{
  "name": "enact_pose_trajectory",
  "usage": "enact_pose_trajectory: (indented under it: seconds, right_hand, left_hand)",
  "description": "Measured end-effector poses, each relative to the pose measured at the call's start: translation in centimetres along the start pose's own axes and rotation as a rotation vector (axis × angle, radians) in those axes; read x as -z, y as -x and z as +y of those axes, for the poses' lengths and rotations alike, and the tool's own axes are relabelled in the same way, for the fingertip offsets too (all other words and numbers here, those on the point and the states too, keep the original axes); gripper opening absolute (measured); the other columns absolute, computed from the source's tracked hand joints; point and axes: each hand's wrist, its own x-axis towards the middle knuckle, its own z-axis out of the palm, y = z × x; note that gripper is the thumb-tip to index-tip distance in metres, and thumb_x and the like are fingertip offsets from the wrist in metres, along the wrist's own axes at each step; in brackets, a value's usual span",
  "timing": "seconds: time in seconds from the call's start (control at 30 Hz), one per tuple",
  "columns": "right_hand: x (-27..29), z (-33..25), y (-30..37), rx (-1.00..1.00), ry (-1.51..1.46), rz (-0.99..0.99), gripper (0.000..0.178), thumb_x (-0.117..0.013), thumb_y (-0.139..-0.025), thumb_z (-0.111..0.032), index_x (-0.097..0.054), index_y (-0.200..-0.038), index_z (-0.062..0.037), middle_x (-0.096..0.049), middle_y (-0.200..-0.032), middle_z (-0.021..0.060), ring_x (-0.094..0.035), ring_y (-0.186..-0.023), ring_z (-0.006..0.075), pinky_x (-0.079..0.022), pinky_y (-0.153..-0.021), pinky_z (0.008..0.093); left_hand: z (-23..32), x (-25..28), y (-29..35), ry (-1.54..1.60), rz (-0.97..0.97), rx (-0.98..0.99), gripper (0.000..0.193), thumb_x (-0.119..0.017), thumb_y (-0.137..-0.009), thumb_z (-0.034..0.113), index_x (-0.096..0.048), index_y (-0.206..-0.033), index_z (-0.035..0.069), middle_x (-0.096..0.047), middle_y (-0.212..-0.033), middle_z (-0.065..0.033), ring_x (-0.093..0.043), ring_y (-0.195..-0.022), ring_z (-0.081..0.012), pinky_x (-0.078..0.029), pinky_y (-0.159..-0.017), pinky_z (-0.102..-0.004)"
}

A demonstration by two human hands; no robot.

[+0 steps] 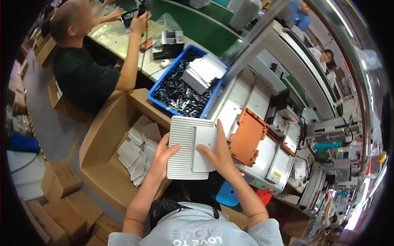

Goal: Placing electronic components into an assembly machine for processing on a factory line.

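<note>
Holds a white ribbed panel (pixel 180 160) at the centre of the clock, just in front of the torso, with ribs running crosswise. Grips its left edge, at 9 o'clock, with the left hand (pixel 160 162), pressing the thumb onto the ribs and wrapping the fingers behind, mostly out of sight. Clasps a flat white plate (pixel 203 141) over the panel's right part with the right hand (pixel 223 158), at 3 o'clock, spreading thumb and fingers wide, laying the thumb on the plate's face and stretching the fingers along its outer edge. Cannot tell of any fastening between plate and panel.

Faces a blue bin (pixel 169 72) at 12 o'clock, filled with small black parts (pixel 180 96) and bearing a stack of white parts (pixel 205 71) toward 1 o'clock. Has an open cardboard box (pixel 104 127) at 9 o'clock, with white pieces (pixel 132 156) piled inside. Has an orange plate (pixel 249 135) between 2 and 3 o'clock, lying on a white machine (pixel 262 182). Has a co-worker (pixel 80 76) in a dark shirt at 10 o'clock, and brown cartons (pixel 61 178) around 8 o'clock.
</note>
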Motion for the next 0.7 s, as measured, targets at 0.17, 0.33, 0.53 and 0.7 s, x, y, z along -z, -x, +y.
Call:
enact_pose_trajectory:
  seconds: [0.17, 0.33, 0.53, 0.7]
  right_hand:
    - [2.6, 0.2, 6.0, -0.150, -0.226, 0.281, 0.089, -0.061, -0.088, -0.019, 0.005, -0.146, -0.0003, -0.035, -0.137, 0.0238, -0.041, -0.124, 0.0280, -0.031, -0.105, 0.0367]
    - [7.3, 1.2, 10.0, -0.295, -0.524, 0.378, 0.082, -0.060, -0.090, -0.021, -0.002, -0.144, -0.0002, -0.040, -0.132, 0.0196, -0.041, -0.124, 0.0288, -0.033, -0.104, 0.0368]
    - [13.5, 8.0, 16.3, -0.202, -0.137, 0.295, 0.054, -0.064, -0.085, -0.015, -0.042, -0.133, -0.0052, -0.052, -0.117, 0.0076, -0.050, -0.107, 0.0179, -0.044, -0.090, 0.0308]
    - [18.2, 7.9, 18.4, -0.137, -0.616, 0.363, 0.040, -0.059, -0.084, -0.005, -0.056, -0.123, -0.0024, -0.058, -0.123, 0.0105, -0.056, -0.111, 0.0182, -0.044, -0.092, 0.0275]
  left_hand:
    - [-2.4, -6.1, 0.8, -0.137, -0.079, -0.032, 0.047, -0.056, -0.089, 0.006, -0.040, -0.133, -0.002, -0.056, -0.120, -0.0102, -0.054, -0.108, -0.0151, -0.042, -0.094, -0.0287]
    - [-5.2, -12.0, 1.7, -0.294, -0.195, -0.069, 0.049, -0.058, -0.088, 0.006, -0.038, -0.133, -0.002, -0.054, -0.122, -0.0111, -0.052, -0.110, -0.0157, -0.040, -0.095, -0.0289]
    - [-8.9, -14.5, 2.6, -0.626, -0.464, -0.056, 0.042, -0.058, -0.086, 0.002, -0.048, -0.126, 0.004, -0.056, -0.121, -0.0107, -0.052, -0.113, -0.0191, -0.038, -0.098, -0.0351]
    - [-7.7, -19.5, -0.5, -1.287, -1.104, -0.537, 0.059, -0.053, -0.068, -0.013, -0.059, -0.122, 0.010, -0.060, -0.122, -0.0036, -0.051, -0.119, -0.0256, -0.012, -0.113, -0.0526]
